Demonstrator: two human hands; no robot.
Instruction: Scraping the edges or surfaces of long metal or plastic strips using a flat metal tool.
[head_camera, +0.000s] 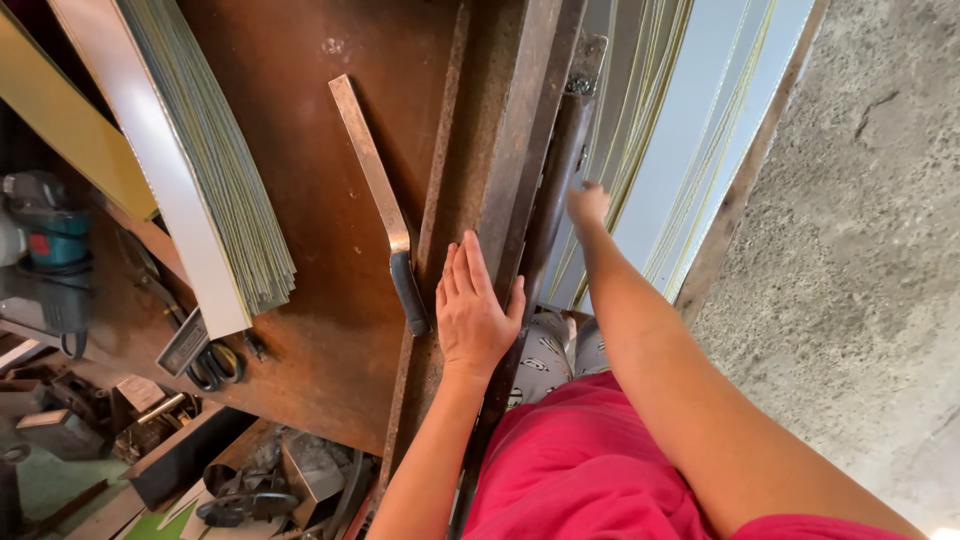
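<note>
My left hand (472, 312) lies flat, fingers together, on the rusty steel edge bar (500, 150) of a brown metal workbench (300, 150). Just left of it rests a bent flat metal lever (372, 170) with a black rubber grip (409, 293). My right hand (587, 203) reaches down past the bench edge toward thin pale sheets (690, 120) standing on edge below; its fingers touch a sheet's edge, and whether it grips one cannot be told.
A stack of thin sheets (215, 170) topped by a white one lies on the bench at left. Scissors (215, 362) and a blue power tool (45, 240) sit further left. Metal scraps (250, 480) lie below. Concrete floor (860, 250) at right.
</note>
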